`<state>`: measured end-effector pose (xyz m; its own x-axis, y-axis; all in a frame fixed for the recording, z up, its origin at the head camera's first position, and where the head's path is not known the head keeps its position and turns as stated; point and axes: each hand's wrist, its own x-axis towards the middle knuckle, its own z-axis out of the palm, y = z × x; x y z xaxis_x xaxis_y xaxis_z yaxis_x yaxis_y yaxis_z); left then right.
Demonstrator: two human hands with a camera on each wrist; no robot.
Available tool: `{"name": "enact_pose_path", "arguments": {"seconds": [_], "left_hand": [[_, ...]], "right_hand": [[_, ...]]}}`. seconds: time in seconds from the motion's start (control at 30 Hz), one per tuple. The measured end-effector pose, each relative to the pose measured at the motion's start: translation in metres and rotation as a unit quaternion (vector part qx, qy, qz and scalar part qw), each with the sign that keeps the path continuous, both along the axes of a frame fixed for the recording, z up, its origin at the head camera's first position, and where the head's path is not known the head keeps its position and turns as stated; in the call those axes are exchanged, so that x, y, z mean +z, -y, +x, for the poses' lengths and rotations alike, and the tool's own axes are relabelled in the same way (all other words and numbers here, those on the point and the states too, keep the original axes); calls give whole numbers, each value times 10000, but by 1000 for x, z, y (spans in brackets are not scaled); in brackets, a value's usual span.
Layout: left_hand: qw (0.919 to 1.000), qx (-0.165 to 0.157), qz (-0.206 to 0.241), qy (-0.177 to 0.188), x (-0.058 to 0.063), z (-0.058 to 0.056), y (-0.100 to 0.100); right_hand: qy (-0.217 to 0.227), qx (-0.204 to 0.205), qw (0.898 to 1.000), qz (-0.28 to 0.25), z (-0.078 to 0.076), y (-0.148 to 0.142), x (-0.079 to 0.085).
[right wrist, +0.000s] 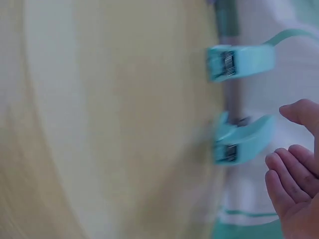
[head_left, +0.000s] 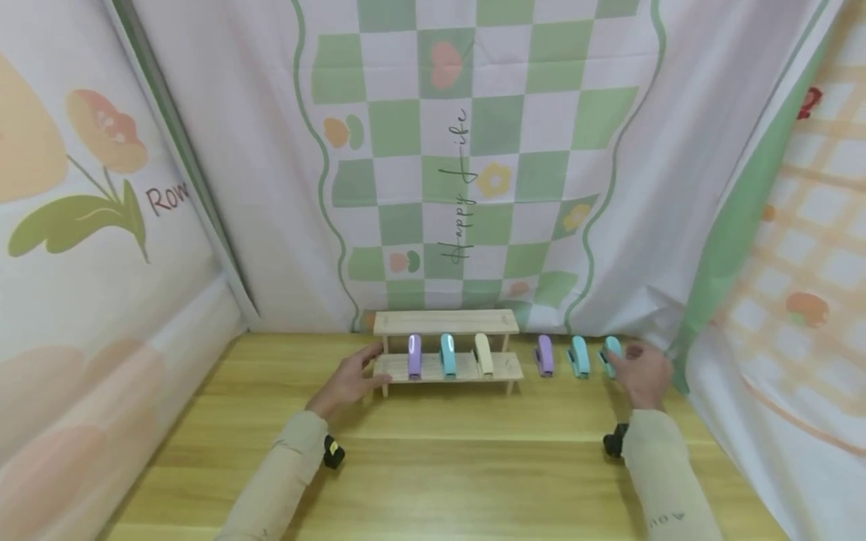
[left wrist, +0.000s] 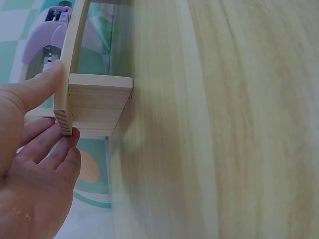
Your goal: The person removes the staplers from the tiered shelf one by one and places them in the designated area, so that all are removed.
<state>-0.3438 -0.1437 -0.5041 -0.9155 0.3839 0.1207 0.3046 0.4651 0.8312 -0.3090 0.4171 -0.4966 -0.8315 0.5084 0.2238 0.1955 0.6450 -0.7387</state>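
Observation:
My left hand grips the left end of the lower board of a two-tier wooden rack. In the left wrist view its thumb lies on one face of the board, fingers around the other side. On that lower board stand a purple stapler, a blue stapler and a cream stapler. Right of the rack, a purple stapler, a blue stapler and another blue stapler line up on the table. Beside that last one is my right hand, thumb and fingers parted around a gap.
The wooden table extends toward me. A checked curtain hangs right behind the rack, and patterned cloth walls close in both sides. The rack's upper board carries nothing.

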Motion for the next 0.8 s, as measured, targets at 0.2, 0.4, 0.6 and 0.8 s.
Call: {"name": "enact_pose_path", "arguments": {"seconds": [0.2, 0.4, 0.6, 0.8], "left_hand": [[10000, -13, -21, 5, 2, 1, 1], [10000, 1, -37, -6, 0, 1, 1], [10000, 45, -60, 22, -2, 1, 1], [10000, 20, -75, -41, -2, 1, 0]], "right_hand": [[-284, 583, 9978, 147, 6, 21, 24], [-364, 1065, 9935, 181, 10, 56, 36], [-614, 1456, 9868, 350, 12, 96, 32], [-872, 1831, 9790, 193, 18, 139, 29]]}}
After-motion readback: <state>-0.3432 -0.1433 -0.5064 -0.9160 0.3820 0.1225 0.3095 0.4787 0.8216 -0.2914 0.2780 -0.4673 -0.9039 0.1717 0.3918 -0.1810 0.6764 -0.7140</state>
